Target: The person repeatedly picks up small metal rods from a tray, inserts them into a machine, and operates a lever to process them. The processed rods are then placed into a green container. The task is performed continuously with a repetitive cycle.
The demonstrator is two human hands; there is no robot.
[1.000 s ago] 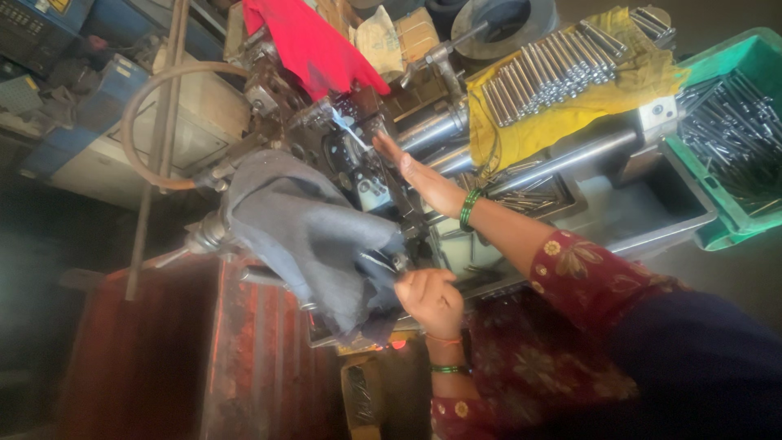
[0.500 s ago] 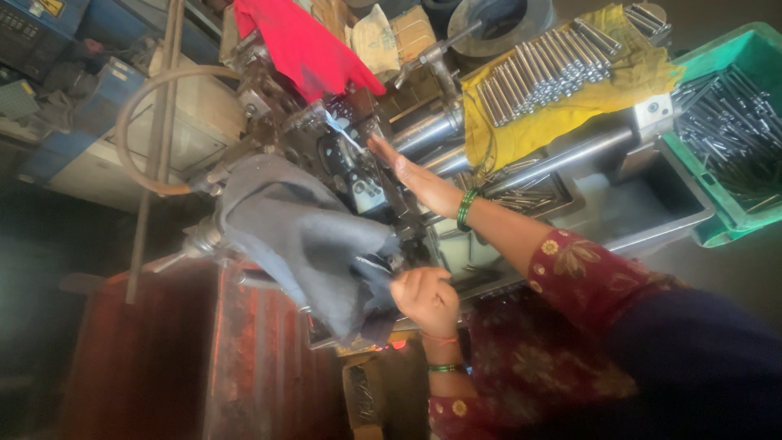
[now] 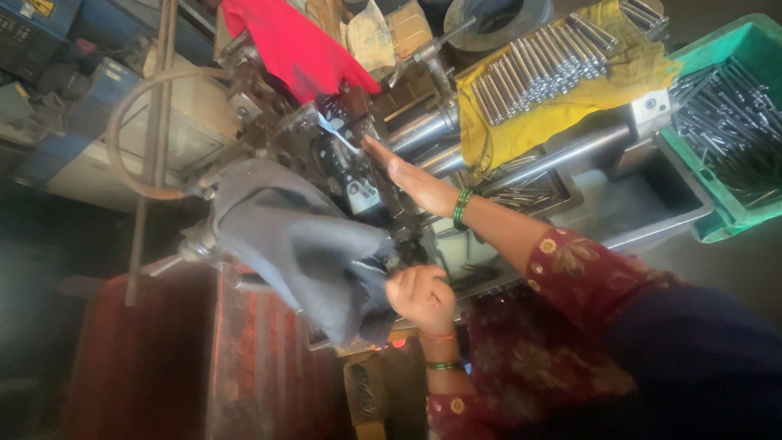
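— Over at the machine (image 3: 358, 163), almost nothing has moved in the last second. The right hand (image 3: 407, 175) stays stretched out flat, fingers loose and straight, tips against the dark metal head.

— And the left hand (image 3: 419, 297)?

— Still clenched in a fist on the lower edge of the grey cloth (image 3: 301, 253), which hangs over the machine's near end. Whether there's a handle under that fold, I can't tell. So the work looks paused in the same hold.

— Room to move?

— Tight up top: the red cloth (image 3: 297, 49) hangs just above the right hand's fingertips, shiny bars run beside the wrist, and the yellow cloth (image 3: 570, 106) loaded with metal rods (image 3: 538, 69) sits beyond the forearm. The green crate (image 3: 725, 220) is well apart, far right. Below the left hand it's dark and more open.
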